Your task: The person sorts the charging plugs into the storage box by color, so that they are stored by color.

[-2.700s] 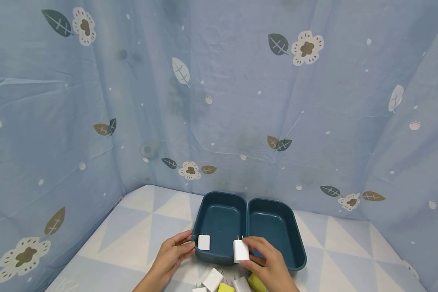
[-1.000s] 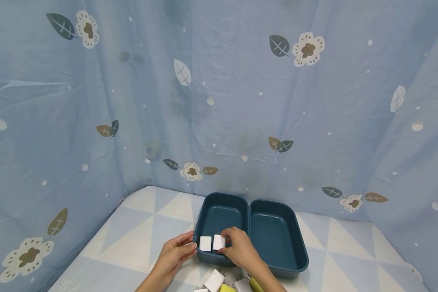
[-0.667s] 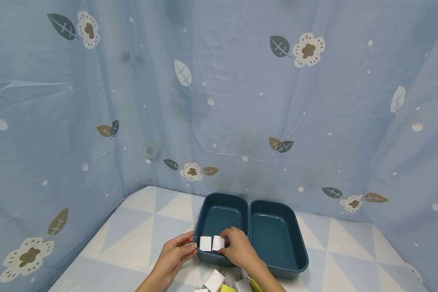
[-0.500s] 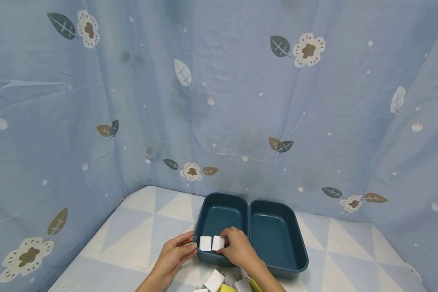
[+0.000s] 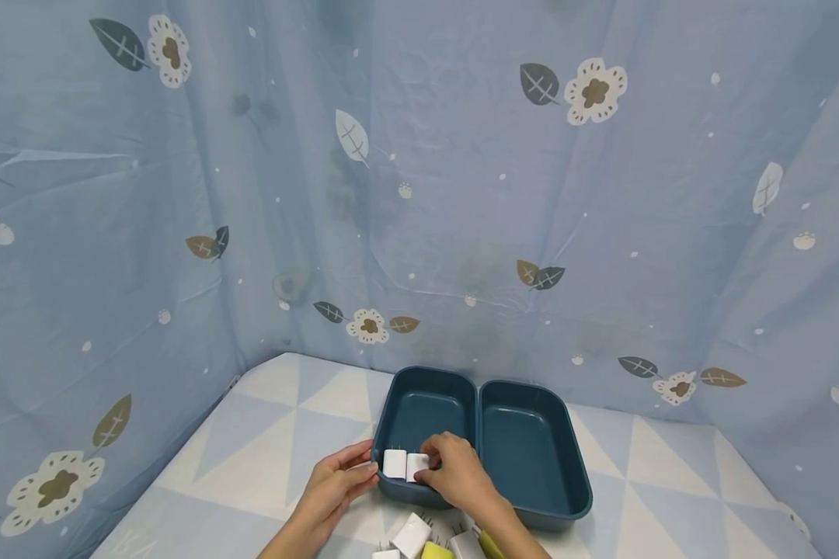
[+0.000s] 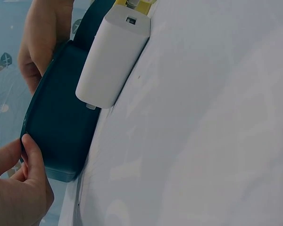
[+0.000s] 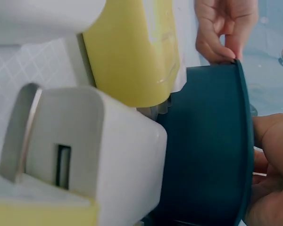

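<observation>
Two dark teal bins stand side by side on the table. At the left bin [image 5: 429, 415], my left hand [image 5: 332, 489] pinches the near-left rim between thumb and fingers, also seen in the left wrist view. Reaching into the same bin over its near rim, my right hand [image 5: 457, 473] pinches a white plug charger [image 5: 416, 467]. It sits right beside another white charger [image 5: 395, 463] in the near-left corner, prongs facing away from me. The right wrist view shows my right fingers [image 7: 273, 183] behind the bin wall, which hides the held charger.
The right bin [image 5: 531, 450] has nothing in it. In front of the bins lie several loose chargers: a white one [image 5: 412, 536], a yellow one [image 5: 436, 551], a greyish white one [image 5: 466, 545] and another yellow one [image 5: 489, 545]. A patterned blue curtain [image 5: 447, 194] hangs behind the table.
My right hand has carried the white charger leftward from over the near rim down into the left bin, then closer against the other charger. My left hand keeps its hold on the rim.
</observation>
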`<state>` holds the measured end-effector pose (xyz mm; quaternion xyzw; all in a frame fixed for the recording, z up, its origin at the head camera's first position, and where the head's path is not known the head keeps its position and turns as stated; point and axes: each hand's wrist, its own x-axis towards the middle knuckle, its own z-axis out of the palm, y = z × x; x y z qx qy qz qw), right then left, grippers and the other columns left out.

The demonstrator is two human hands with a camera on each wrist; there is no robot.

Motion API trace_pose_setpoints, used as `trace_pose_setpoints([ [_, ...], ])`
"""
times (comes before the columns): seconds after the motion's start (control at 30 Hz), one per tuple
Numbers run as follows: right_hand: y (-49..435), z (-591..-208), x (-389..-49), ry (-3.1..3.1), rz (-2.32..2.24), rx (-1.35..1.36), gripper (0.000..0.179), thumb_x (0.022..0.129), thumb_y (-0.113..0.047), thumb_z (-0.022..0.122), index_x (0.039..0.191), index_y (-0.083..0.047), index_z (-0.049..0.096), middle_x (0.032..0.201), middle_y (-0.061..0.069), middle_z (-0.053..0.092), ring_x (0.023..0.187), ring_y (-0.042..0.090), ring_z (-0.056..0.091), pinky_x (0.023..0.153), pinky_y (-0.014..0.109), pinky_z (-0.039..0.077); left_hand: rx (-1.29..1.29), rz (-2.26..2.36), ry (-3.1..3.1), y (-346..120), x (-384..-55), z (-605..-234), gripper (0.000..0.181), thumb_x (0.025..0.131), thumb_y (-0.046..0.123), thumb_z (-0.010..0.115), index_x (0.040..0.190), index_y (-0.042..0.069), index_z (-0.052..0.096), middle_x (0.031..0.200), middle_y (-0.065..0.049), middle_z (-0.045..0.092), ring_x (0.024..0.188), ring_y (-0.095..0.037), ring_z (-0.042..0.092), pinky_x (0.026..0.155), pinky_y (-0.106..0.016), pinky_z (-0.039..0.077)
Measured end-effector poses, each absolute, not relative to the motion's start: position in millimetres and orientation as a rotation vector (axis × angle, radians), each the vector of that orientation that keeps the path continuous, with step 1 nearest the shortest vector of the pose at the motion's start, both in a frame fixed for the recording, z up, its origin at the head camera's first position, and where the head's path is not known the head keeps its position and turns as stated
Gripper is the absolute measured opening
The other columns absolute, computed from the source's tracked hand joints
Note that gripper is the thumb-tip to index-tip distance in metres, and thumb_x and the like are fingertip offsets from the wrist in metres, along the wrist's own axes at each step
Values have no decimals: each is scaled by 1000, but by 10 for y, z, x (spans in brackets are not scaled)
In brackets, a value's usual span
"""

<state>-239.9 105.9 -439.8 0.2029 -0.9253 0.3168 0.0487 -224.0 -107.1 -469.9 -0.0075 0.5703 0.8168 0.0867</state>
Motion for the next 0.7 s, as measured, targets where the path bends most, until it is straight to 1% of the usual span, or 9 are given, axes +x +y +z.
trace_pose_setpoints([
  [0.2, 1136, -4334, -2322, -2790, 995, 644, 36, 76, -23, 77, 107, -7, 65, 96, 3, 59, 84, 17, 58, 65, 26, 50, -29, 2441, 1686, -1069, -2249, -4714, 59, 83, 0, 66, 134, -12, 39, 111, -14, 49, 86, -15, 59, 82, -29, 53],
  [0.37, 1195, -4272, -2229, -2751, 1089, 661, 39, 77, -20, 76, 112, -11, 62, 99, 0, 58, 88, 19, 58, 66, 19, 52, -37, 2441, 1688, -1072, -2258, -4719, 60, 83, 0, 66, 134, -12, 39, 111, -14, 49, 87, -16, 59, 82, -29, 53],
  [0.47, 1248, -4223, -2151, -2741, 1167, 650, 43, 77, -19, 77, 116, -14, 60, 104, -3, 56, 92, 21, 57, 68, 15, 52, -34, 2441, 1679, -1069, -2256, -4720, 60, 83, 0, 66, 134, -12, 38, 111, -15, 48, 87, -15, 59, 82, -29, 53],
  [0.53, 1288, -4186, -2096, -2743, 1193, 636, 45, 77, -20, 76, 118, -16, 58, 106, -5, 55, 95, 22, 56, 70, 15, 52, -31, 2442, 1673, -1069, -2255, -4719, 60, 83, -1, 66, 134, -12, 38, 111, -15, 47, 86, -15, 59, 82, -29, 53],
  [0.7, 1387, -4100, -1960, -2772, 1212, 611, 47, 78, -23, 76, 120, -19, 57, 107, -6, 53, 94, 18, 54, 71, 16, 52, -35, 2429, 1690, -1072, -2246, -4711, 60, 83, 0, 66, 134, -12, 38, 116, -17, 46, 88, -16, 59, 84, -31, 53],
])
